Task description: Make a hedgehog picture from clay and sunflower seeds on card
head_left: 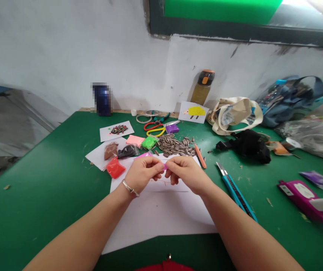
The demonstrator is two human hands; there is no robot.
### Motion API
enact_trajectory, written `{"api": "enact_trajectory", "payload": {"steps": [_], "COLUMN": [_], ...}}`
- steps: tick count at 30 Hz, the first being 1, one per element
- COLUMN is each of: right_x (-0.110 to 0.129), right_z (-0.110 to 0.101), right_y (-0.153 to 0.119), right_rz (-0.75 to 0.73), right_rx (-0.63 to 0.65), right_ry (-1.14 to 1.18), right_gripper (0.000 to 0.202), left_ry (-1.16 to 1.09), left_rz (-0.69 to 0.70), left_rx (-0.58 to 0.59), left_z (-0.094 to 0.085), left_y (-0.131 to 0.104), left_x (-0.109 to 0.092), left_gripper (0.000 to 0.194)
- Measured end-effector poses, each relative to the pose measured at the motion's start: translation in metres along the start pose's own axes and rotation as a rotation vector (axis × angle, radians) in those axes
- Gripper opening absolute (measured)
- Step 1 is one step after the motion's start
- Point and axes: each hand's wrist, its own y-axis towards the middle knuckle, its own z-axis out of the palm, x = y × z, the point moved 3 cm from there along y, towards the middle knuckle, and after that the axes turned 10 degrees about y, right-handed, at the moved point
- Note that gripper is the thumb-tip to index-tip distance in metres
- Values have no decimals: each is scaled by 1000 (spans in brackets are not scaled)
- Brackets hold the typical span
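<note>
My left hand (143, 172) and my right hand (188, 172) meet over a white sheet of paper (161, 214). Between their fingertips is a small magenta piece of soft clay (165, 166), pinched from both sides. Orange lines on the paper show partly beneath the fingers. Just beyond the hands lie bags of red clay (115, 168), brown clay (111, 150), black clay (127, 151) and green clay (149, 142). A heap of striped sunflower seeds (172, 145) is spread behind the sheet, with an orange stick-like tool (200, 156) at its right.
Scissors with red and yellow handles (154, 130) lie farther back. A hedgehog card (193, 112) leans near a bottle (202, 88); a seed-covered card (116, 130) lies left. On the right are a teal utility knife (236, 192), black strap bundle (248, 146), cloth bag (234, 114) and magenta device (308, 201).
</note>
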Motion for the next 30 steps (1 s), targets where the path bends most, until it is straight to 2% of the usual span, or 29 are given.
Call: {"api": "enact_trajectory", "payload": {"steps": [5,13,23,25,28,30], "right_x": [-2,-5,0,0,1,2], "right_z": [0,-5,-3,-4,-4,-4], "right_y": [1,3,2,2,1,0], "right_rz": [36,-9,-74,-91,-98,-97], "right_rx": [9,-29,-63,-85,-91,-90], "right_ry": [65,2,-86,-106,-116,-125], "right_gripper": [29,24,15,15,14,14], "left_ry": [37,-175,-178,-193,-205,-183], "left_rz": [2,-139,-123,-122,-140,-132], "left_rx": [-5,57,10,11,0,11], "left_z": [0,3,4,5,5,5], "left_y": [0,-1,-1,-1,-1,0], "left_x": [-2,1,3,4,6,5], "left_gripper": [26,41,23,29,49,42]}}
